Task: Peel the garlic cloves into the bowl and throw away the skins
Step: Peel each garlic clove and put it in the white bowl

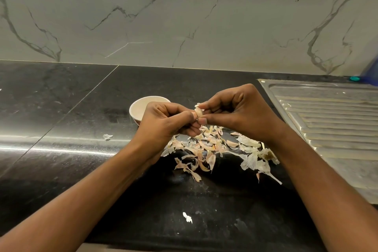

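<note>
The left hand (163, 122) covers part of the bowl (141, 106). Fingertips (202, 121) hide most of the garlic clove (198, 111).

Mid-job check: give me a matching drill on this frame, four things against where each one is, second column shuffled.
Things:
1. garlic clove
2. bowl
3. skins
4. drainboard

Places:
A. partly behind the left hand
B. pinched between the left hand and the right hand
C. far right, ribbed metal
D. scattered on the dark countertop

Pairs: 1-B, 2-A, 3-D, 4-C
</note>
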Available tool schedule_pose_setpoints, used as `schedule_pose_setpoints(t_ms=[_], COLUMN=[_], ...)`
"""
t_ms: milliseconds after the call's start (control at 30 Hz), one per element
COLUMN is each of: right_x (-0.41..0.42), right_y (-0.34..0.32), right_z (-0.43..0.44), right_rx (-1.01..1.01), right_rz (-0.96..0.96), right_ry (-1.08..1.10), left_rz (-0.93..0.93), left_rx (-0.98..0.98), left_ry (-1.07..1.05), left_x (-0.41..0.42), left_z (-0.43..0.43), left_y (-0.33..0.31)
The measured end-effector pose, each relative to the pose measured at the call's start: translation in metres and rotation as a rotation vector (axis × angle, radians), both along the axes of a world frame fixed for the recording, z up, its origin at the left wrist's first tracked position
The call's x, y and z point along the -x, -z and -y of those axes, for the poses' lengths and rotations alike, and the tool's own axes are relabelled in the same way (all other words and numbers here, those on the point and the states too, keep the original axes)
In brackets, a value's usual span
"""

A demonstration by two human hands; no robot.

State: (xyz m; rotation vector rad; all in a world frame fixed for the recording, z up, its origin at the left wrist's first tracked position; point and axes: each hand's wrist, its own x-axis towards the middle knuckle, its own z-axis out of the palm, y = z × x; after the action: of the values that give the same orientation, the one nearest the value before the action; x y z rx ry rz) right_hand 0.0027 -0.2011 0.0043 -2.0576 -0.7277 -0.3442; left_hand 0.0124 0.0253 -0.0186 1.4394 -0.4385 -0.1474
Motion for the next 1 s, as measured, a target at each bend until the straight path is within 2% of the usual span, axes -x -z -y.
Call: schedule_pose_setpoints(t_ms=[733, 1000], right_x=[-0.0005, 0.0002], right_y=[-0.0004, -0.0003], right_z=[0.0025, -0.0002], right_rx=[-0.021, 0.034], right_rz=[-0.032, -0.013], right_ry=[-0.011, 0.002], left_rz=[-0.157, -0.132], left_rx=[0.033, -0.018], left_ry=[0.026, 0.006], left_x=[-0.0009, -0.0024], left_z=[-0.0029, -0.0049], left_y=[-0.0062, -0.0038])
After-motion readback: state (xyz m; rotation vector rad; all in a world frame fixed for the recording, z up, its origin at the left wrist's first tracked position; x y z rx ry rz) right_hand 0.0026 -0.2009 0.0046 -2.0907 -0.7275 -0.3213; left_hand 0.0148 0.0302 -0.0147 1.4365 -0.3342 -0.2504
